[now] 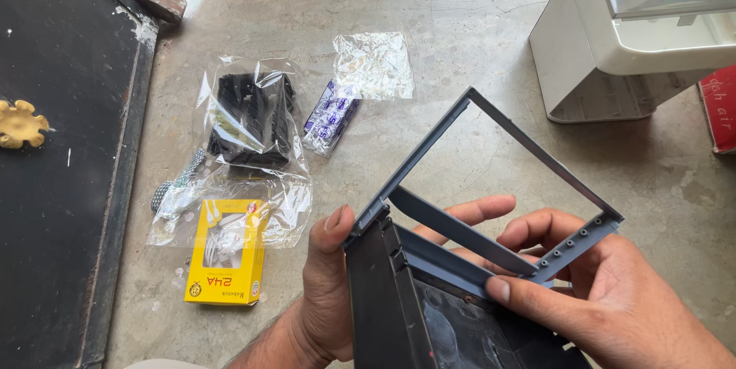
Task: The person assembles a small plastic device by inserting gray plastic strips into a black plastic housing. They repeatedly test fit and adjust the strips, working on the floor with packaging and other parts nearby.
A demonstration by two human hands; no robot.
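Observation:
My left hand grips the left side of a dark grey plastic panel, thumb up against its top corner, fingers reaching behind it. My right hand holds the right end of a grey rectangular plastic frame that hinges up from the panel, thumb pressed on a flat grey slat running across the frame's lower part. The frame is open in the middle and the concrete floor shows through it.
On the concrete floor lie a yellow small box, a clear bag of black plastic parts, a purple packet, an empty clear wrapper and a small bag of screws. A white appliance housing stands upper right; a black metal door lies left.

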